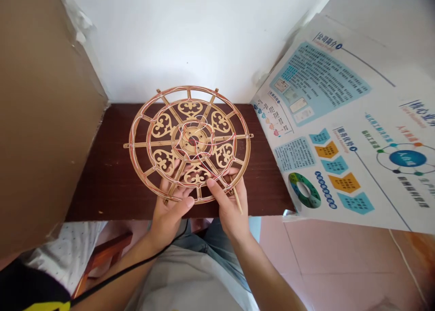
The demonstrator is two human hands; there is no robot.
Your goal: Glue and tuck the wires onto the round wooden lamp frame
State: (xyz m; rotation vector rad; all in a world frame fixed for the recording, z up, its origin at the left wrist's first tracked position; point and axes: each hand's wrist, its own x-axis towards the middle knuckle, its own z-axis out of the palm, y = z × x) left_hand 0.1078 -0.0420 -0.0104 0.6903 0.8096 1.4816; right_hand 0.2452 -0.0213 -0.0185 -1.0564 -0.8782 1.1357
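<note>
The person is gripping a round wooden lattice wheel (it is wound with red and white thread) above a dark wooden shelf. The left hand and right hand are both clasping its lower rim, fingers curling behind and thumbs pressing on the front, while a printed poster is lying at the right

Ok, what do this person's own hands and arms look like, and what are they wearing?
The left hand and right hand are bare, with no gloves, and no ring or watch shows. The left forearm and right forearm have no sleeves over them. A thin black cable lies along the left forearm. Below show a pale grey top and blue jeans.
</note>
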